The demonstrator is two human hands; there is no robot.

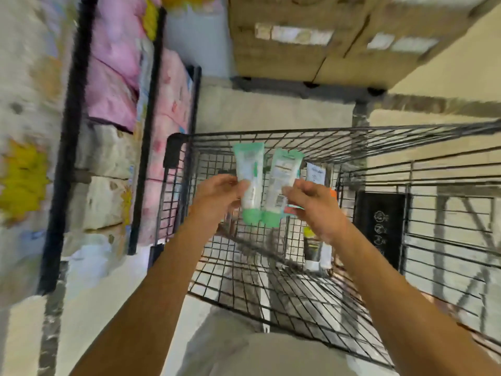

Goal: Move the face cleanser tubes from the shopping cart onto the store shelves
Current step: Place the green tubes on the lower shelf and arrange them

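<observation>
Both my hands are raised above the black wire shopping cart. My left hand pinches a white tube with a green cap, cap pointing down. Beside it, my right hand pinches a second green-capped tube, its printed back facing me. The two tubes hang side by side, almost touching. Deeper in the cart lie more tubes: a white one against the far wall and a dark one with a yellow top near the right side. The whole view is blurred.
Black-framed store shelves stand to the left, stacked with pink and pale packs. Cardboard boxes sit on a dark pallet beyond the cart. A black sign panel hangs on the cart's right part. Pale floor lies between cart and shelves.
</observation>
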